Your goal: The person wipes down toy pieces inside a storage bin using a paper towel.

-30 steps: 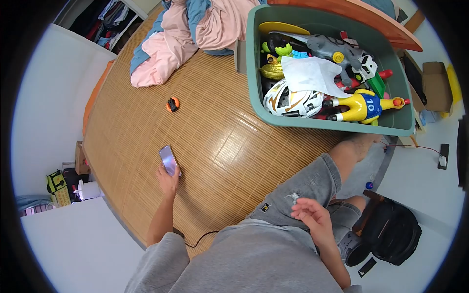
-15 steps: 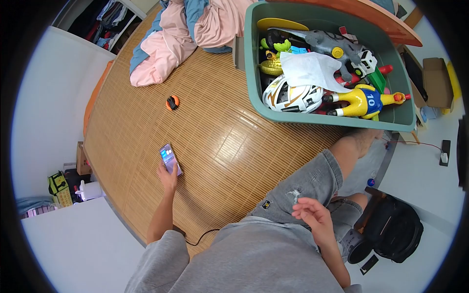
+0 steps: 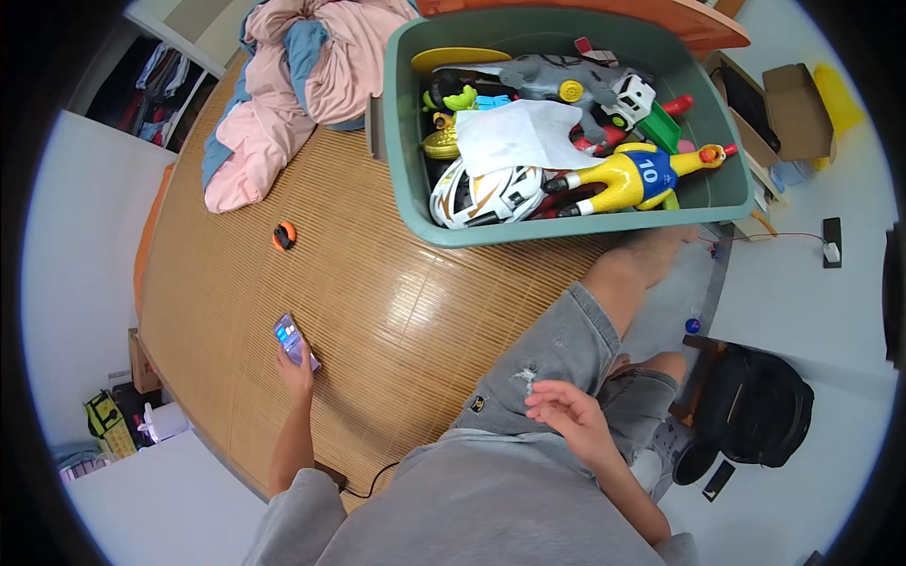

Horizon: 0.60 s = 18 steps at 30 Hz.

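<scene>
My left hand [image 3: 296,371] is closed around the lower part of a smartphone [image 3: 293,338], whose lit screen faces up over the bamboo mat [image 3: 368,292]. Above my lap, beside the frayed patch on my grey denim shorts [image 3: 543,363], hovers my right hand [image 3: 574,420]. Its fingers are loosely bent and apart, with nothing visible in them. Farther up the mat from the phone lies a small orange and black object [image 3: 284,236], touched by neither hand.
A green bin [image 3: 566,229] holds a white helmet [image 3: 481,196], a yellow rubber chicken [image 3: 618,179], a toy truck [image 3: 634,102] and other toys. Pink and blue bedding [image 3: 260,141] is heaped at the far left. A black backpack [image 3: 755,406] rests on a chair at right.
The whole view has shifted, so the bin and mat appear farther left. My left hand keeps its hold on the phone, and my right hand stays above my lap.
</scene>
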Tool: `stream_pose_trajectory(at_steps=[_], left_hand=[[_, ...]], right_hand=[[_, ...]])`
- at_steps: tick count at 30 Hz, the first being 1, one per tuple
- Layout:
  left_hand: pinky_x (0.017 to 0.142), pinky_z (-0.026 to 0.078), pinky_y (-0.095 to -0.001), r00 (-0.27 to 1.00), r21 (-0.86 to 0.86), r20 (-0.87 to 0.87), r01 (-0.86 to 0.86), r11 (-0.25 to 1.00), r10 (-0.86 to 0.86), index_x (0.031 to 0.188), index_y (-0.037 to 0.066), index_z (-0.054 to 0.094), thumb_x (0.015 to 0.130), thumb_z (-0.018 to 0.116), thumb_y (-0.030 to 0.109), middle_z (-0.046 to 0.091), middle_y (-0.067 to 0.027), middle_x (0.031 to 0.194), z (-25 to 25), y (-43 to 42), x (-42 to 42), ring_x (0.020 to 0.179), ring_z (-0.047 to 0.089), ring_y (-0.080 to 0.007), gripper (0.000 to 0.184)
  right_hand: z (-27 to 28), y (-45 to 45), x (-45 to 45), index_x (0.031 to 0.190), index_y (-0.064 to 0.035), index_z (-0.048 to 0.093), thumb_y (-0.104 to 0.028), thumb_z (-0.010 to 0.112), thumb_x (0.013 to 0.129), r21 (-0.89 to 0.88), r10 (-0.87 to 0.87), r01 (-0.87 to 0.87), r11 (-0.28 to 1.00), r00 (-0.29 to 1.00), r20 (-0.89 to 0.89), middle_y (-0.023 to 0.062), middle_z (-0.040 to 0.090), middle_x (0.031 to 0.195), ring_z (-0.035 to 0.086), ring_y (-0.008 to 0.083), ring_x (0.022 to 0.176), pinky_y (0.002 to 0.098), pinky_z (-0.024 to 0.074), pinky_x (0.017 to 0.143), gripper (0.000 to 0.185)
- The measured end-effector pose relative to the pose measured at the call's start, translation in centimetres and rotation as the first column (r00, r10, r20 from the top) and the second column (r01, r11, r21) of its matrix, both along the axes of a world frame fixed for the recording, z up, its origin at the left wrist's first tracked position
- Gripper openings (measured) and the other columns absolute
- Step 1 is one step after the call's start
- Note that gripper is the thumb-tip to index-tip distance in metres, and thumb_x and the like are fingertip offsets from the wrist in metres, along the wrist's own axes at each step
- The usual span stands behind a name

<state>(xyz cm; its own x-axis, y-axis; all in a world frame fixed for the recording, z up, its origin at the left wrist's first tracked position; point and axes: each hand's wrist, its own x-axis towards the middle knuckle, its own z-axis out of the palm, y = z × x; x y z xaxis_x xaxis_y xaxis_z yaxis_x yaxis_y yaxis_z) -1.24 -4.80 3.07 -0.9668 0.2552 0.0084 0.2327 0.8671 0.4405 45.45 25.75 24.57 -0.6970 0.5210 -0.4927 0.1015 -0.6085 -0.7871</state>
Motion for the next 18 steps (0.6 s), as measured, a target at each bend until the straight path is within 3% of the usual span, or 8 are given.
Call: stream_pose_trajectory(at_steps=[4, 11, 14, 16, 18], left_hand=[[0.105, 0.036, -0.0454, 1.000, -0.071, -0.012, 0.003, 0.997, -0.003, 0.138, -0.003, 0.040, 0.085, 0.063, 0.051, 0.042, -0.0264, 0.135, 0.6, 0.5, 0.3, 0.123, 0.044, -0.0405, 0.079], [0.104, 0.036, -0.0464, 1.000, -0.008, -0.020, 0.023, 1.000, -0.023, 0.138, -0.004, 0.040, 0.084, 0.064, 0.051, 0.042, -0.0267, 0.135, -0.2, 0.4, 0.3, 0.124, 0.044, -0.0407, 0.081], [0.103, 0.038, -0.0472, 0.999, -0.106, -0.036, 0.026, 0.994, -0.030, 0.140, -0.003, 0.037, 0.076, 0.074, 0.044, 0.042, -0.0277, 0.133, 0.7, 0.7, 0.8, 0.122, 0.044, -0.0423, 0.088], [0.103, 0.038, -0.0473, 0.998, -0.098, -0.057, 0.021, 0.995, -0.027, 0.140, -0.003, 0.036, 0.074, 0.076, 0.041, 0.043, -0.0278, 0.133, 0.1, 0.4, 0.8, 0.121, 0.045, -0.0425, 0.089], [0.103, 0.038, -0.0474, 0.996, -0.083, -0.081, 0.019, 0.996, -0.025, 0.140, -0.002, 0.035, 0.073, 0.078, 0.038, 0.043, -0.0279, 0.132, -0.6, 0.4, 0.5, 0.120, 0.045, -0.0428, 0.090]], right_hand=[[-0.4, -0.1, 0.1, 0.125, -0.0004, 0.053, 0.000, 0.055, 0.093, 0.000, 0.013, -0.013, 1.000, 1.000, 0.006, 0.0096, 0.063, 0.111, 0.061, 0.0142, 0.099, 0.0266, 0.0484, 0.088, 0.032], [-1.2, 1.1, -0.5, 0.126, -0.0019, 0.053, 0.000, 0.056, 0.092, 0.029, 0.017, -0.018, 0.999, 0.999, 0.027, 0.0091, 0.062, 0.113, 0.061, 0.0130, 0.099, 0.0256, 0.0481, 0.086, 0.034], [-0.7, 2.9, -1.2, 0.125, -0.0030, 0.055, -0.002, 0.058, 0.092, 0.155, 0.029, -0.033, 0.987, 0.999, 0.023, 0.0077, 0.064, 0.110, 0.061, 0.0115, 0.097, 0.0249, 0.0481, 0.085, 0.033], [0.2, 4.8, -1.7, 0.121, -0.0033, 0.058, -0.003, 0.059, 0.091, 0.349, -0.031, 0.007, 0.937, 0.997, 0.065, 0.0061, 0.067, 0.105, 0.062, 0.0103, 0.095, 0.0247, 0.0482, 0.083, 0.030], [0.9, 7.9, -2.4, 0.112, -0.0016, 0.063, -0.003, 0.061, 0.089, 0.619, -0.178, 0.114, 0.777, 0.983, 0.042, 0.0066, 0.069, 0.100, 0.064, 0.0102, 0.091, 0.0262, 0.0491, 0.080, 0.023]])
